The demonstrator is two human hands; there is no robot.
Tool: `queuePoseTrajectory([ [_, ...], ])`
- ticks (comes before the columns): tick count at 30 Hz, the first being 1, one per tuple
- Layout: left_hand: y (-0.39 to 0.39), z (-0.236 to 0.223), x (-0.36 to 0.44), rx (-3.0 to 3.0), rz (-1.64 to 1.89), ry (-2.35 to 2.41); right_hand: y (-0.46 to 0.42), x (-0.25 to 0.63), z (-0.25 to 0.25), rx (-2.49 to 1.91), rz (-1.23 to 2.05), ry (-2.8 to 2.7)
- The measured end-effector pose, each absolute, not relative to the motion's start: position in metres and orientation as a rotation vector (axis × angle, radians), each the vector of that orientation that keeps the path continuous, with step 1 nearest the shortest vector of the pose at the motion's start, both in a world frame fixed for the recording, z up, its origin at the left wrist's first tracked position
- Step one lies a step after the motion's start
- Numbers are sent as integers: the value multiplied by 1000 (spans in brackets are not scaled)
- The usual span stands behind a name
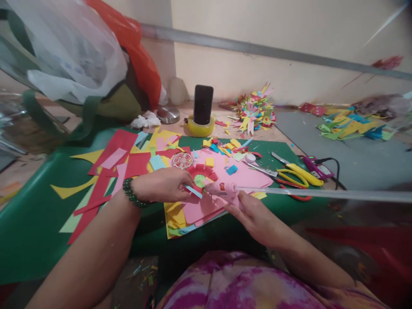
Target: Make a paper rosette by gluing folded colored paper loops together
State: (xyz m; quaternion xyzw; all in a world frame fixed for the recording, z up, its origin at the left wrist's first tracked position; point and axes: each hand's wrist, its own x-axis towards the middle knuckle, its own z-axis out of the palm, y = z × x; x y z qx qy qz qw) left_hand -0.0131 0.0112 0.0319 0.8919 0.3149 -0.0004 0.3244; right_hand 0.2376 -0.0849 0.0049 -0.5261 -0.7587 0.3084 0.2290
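Note:
My left hand (165, 184) pinches a small light-blue paper strip (194, 191) over the pink paper (206, 210). In my right hand (254, 214) is a pink hot glue gun (227, 192), a long clear glue stick (305, 193) jutting from its back to the right. The nozzle points left, close to the strip; whether they touch I cannot tell. Just beyond both hands lies a ring of red paper pieces (210, 171) around a light-green centre (199, 180). Part of the ring is hidden by my left hand and the gun.
Scissors with yellow handles (298, 174) lie to the right, beside a purple device (317, 167) with a black cable. A phone (203, 104) stands in a yellow tape roll (199, 128). Red paper sheets (112, 150) spread left. Bags (86, 51) stand at the back left.

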Motion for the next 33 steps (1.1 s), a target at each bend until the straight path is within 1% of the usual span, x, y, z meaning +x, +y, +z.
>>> queuePoseTrajectory([
  [7,11,33,-12,2292,-16,865,-86,253,18,-1540,829,-2119],
  [11,10,31,-13,2315,6,854,-87,256,21,-1533,753,-2075],
  [17,11,31,-13,2300,15,853,-83,243,17,-1458,881,-2172],
  [21,11,32,-12,2327,19,836,-85,254,23,-1447,868,-2151],
  [26,11,30,-13,2360,29,797,-80,288,26,-1503,678,-1739],
  [28,12,28,-15,2371,42,796,-68,305,29,-1547,493,-1602],
  [30,15,26,-17,2385,43,829,-50,322,32,-1648,238,-1536],
  [32,18,25,-21,2396,41,877,-27,338,34,-1843,59,-1567],
  [33,19,26,-23,2397,42,902,-16,344,34,-1965,21,-1606],
])
